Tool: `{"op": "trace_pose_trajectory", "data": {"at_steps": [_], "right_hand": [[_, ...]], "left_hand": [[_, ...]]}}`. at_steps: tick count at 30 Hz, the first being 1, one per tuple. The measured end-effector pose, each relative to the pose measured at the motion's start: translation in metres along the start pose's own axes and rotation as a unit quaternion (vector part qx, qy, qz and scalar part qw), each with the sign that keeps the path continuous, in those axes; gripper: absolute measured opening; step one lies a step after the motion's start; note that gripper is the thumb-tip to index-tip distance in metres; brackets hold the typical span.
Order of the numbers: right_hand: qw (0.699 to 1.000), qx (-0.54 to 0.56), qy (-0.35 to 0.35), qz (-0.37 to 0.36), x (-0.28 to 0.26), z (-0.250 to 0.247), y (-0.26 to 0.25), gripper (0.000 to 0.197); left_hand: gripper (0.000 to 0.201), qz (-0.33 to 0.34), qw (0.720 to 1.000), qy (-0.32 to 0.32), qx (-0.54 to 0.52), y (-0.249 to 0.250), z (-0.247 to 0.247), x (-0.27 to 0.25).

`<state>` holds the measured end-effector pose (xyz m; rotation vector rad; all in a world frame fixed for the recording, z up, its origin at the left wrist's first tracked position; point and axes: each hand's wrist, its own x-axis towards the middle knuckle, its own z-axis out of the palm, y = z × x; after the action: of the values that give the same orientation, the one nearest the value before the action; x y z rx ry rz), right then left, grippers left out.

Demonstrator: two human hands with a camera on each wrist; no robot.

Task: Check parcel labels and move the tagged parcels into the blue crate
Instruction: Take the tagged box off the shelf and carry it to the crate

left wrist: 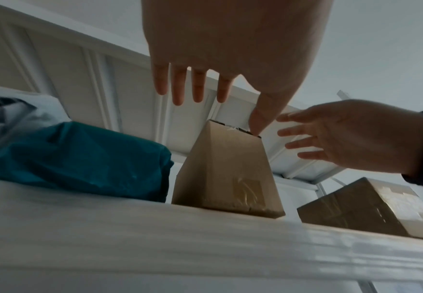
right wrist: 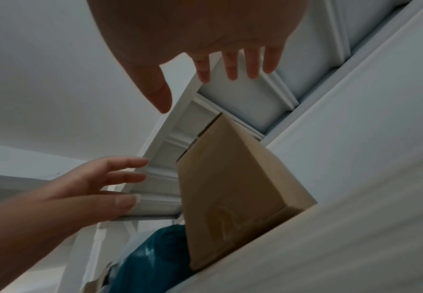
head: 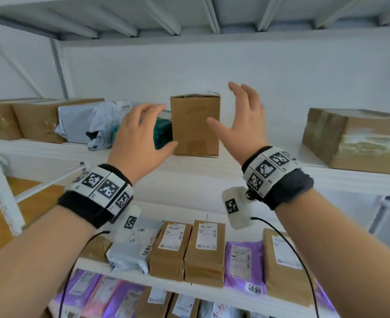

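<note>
An upright brown cardboard box (head: 195, 125) stands on the upper white shelf (head: 212, 166); no label shows on its near face. My left hand (head: 143, 134) hovers open just left of it, in front of a teal parcel (head: 164, 134). My right hand (head: 242, 120) is open on the box's right side, fingers spread. In the right wrist view a gap separates the left hand (right wrist: 80, 188) from the box (right wrist: 233, 188). The left wrist view shows the right hand (left wrist: 343, 134) also apart from the box (left wrist: 225, 174). No blue crate is in view.
Grey poly mailers (head: 90, 125) and brown boxes (head: 35, 120) fill the shelf's left part; a large taped box (head: 354, 138) sits at the right. The lower shelf holds labelled brown parcels (head: 203, 249) and a purple mailer (head: 244, 265). Another shelf hangs overhead.
</note>
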<state>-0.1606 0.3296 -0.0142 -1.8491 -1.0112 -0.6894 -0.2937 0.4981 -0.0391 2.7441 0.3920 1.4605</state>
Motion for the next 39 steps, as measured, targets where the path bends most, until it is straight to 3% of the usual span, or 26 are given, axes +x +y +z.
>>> {"op": "trace_pose_trajectory", "data": {"at_steps": [8, 13, 19, 27, 31, 35, 39], "right_hand": [[0.995, 0.047, -0.048, 0.077, 0.024, 0.01, 0.016, 0.083], [0.987, 0.096, -0.084, 0.095, 0.028, 0.025, 0.012, 0.083], [0.979, 0.158, -0.062, 0.114, 0.028, 0.04, 0.007, 0.076], [0.975, 0.19, -0.041, 0.11, 0.022, 0.041, 0.004, 0.057], [0.961, 0.253, -0.004, 0.114, 0.018, 0.038, 0.001, 0.034], [0.951, 0.292, 0.043, 0.093, 0.017, 0.038, -0.005, 0.016], [0.944, 0.319, 0.061, 0.06, 0.011, 0.037, -0.007, 0.003]], "left_hand": [[0.082, -0.006, 0.992, 0.002, -0.126, -0.012, 0.023, 0.045], [0.082, -0.046, 0.977, -0.042, -0.204, -0.018, 0.03, 0.054], [0.078, -0.056, 0.961, -0.082, -0.259, -0.025, 0.039, 0.061], [0.053, -0.035, 0.945, -0.074, -0.315, -0.018, 0.037, 0.059], [0.037, -0.02, 0.939, -0.042, -0.341, -0.013, 0.031, 0.055], [0.017, -0.01, 0.912, -0.008, -0.41, -0.006, 0.027, 0.051], [0.007, 0.01, 0.915, 0.028, -0.402, -0.004, 0.028, 0.045]]}}
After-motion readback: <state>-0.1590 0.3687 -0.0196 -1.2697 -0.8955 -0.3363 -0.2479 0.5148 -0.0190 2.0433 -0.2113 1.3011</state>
